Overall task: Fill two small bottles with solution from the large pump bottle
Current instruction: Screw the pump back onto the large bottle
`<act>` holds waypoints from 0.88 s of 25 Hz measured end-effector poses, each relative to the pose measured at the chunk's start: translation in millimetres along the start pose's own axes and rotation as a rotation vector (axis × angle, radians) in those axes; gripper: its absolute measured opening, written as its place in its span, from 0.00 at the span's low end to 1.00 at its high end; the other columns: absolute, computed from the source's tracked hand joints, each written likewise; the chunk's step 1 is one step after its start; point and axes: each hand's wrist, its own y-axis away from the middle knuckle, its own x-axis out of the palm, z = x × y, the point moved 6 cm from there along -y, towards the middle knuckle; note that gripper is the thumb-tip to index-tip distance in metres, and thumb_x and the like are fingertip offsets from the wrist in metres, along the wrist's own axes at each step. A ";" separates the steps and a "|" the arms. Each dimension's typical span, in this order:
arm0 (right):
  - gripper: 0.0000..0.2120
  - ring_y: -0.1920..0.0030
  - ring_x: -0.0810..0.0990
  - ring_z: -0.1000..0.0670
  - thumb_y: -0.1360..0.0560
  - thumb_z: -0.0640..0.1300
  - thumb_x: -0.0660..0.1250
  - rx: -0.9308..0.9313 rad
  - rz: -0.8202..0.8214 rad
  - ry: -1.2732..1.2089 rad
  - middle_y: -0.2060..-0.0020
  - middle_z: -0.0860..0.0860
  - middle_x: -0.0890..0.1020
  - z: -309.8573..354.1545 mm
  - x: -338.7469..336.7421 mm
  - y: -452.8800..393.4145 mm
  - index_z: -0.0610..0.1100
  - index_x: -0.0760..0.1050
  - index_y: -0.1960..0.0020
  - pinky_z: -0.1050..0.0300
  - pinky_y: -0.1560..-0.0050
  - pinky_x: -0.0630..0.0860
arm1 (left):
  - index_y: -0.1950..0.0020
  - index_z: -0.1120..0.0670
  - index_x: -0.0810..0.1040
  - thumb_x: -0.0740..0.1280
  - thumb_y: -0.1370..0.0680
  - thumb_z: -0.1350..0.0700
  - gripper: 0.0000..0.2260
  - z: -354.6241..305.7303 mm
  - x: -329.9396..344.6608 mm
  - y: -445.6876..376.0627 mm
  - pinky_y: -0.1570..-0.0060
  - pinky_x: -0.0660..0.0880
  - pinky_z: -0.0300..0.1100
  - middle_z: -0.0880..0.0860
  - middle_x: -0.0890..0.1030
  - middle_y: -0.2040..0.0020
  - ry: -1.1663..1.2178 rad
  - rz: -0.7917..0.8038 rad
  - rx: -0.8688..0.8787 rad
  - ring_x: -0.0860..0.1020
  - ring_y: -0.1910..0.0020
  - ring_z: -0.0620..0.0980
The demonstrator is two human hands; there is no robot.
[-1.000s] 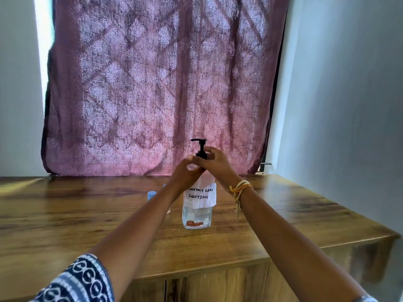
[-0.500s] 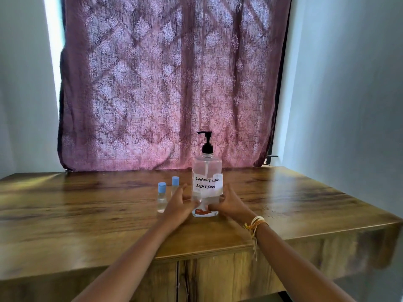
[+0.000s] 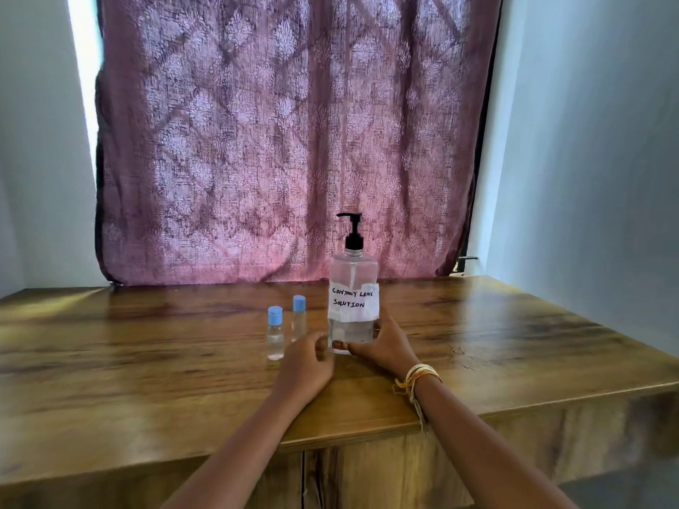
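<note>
The large clear pump bottle (image 3: pixel 353 273), with a black pump and a handwritten label "CONTACT LENS SOLUTION", stands upright on the wooden table (image 3: pixel 147 380). My right hand (image 3: pixel 385 345) grips its base from the right, thumb across the lower front. My left hand (image 3: pixel 305 365) rests on the table just left of the base with its fingers loosely curled and holding nothing; whether it touches the bottle I cannot tell. Two small clear bottles with blue caps stand to the left, one nearer (image 3: pixel 275 334) and one farther back (image 3: pixel 298 317), both capped.
A purple patterned curtain (image 3: pixel 279 141) hangs behind the table. A pale wall (image 3: pixel 588 178) runs along the right side. The table's front edge (image 3: pixel 367 435) lies below my wrists, with cabinet doors under it.
Both hands came down from the pump collar to the bottle's base. Since half a second ago, my left hand has drawn back slightly from the bottle while my right keeps its hold.
</note>
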 end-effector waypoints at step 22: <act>0.29 0.50 0.80 0.53 0.40 0.41 0.82 0.002 0.069 -0.047 0.51 0.52 0.82 -2.6 31.6 -94.3 0.44 0.77 0.42 0.75 0.60 0.74 | 0.55 0.57 0.82 0.72 0.29 0.59 0.05 88.8 -54.5 -114.0 0.56 0.77 0.45 0.56 0.84 0.57 -0.104 -0.141 -0.255 0.82 0.57 0.56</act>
